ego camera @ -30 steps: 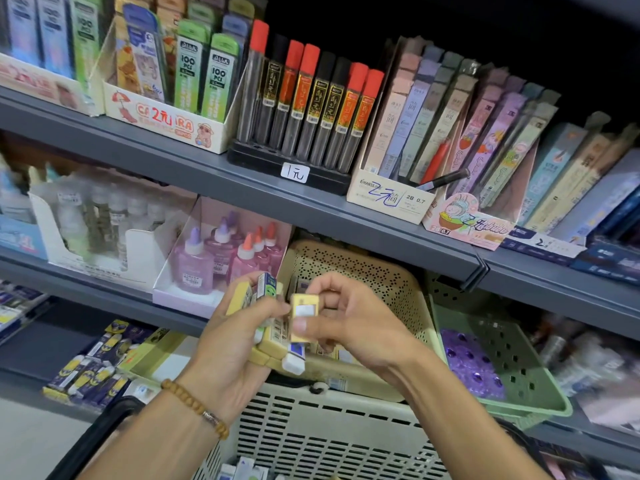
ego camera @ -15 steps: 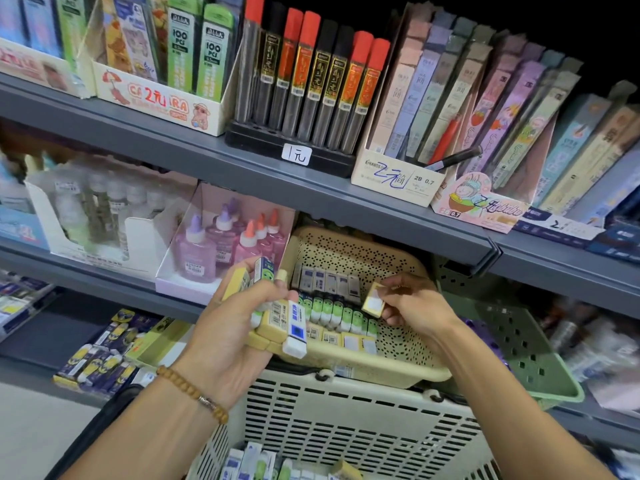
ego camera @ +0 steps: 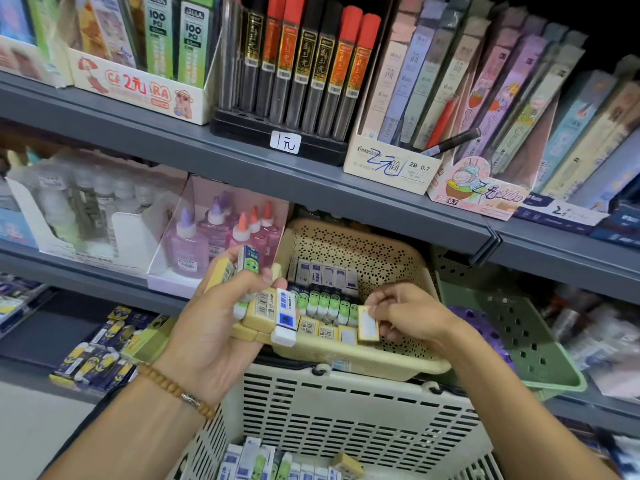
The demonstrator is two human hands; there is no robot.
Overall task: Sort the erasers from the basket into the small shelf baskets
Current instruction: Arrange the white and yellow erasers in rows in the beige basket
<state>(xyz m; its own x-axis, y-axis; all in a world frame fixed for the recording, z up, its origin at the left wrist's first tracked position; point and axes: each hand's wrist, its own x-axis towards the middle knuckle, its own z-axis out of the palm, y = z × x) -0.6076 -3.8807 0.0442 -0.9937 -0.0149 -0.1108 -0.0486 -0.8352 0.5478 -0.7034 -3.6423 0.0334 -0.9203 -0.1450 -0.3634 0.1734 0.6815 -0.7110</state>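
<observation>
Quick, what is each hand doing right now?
Left hand: fingers curled round a bunch of erasers.
Right hand: pinches one yellow eraser over the beige shelf basket.

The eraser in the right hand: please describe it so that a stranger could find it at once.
Find the beige perforated basket on the lower shelf, beside the green basket. At the right end of its front row, the right hand pinches a yellow eraser. It alone stands tilted and held; its neighbours lie packed in rows.

Plastic baskets, metal shelving.
Perforated beige shelf basket (ego camera: 360,247) and slatted cream basket (ego camera: 346,410) look matt plastic; grey shelf (ego camera: 242,157) smooth painted metal.
</observation>
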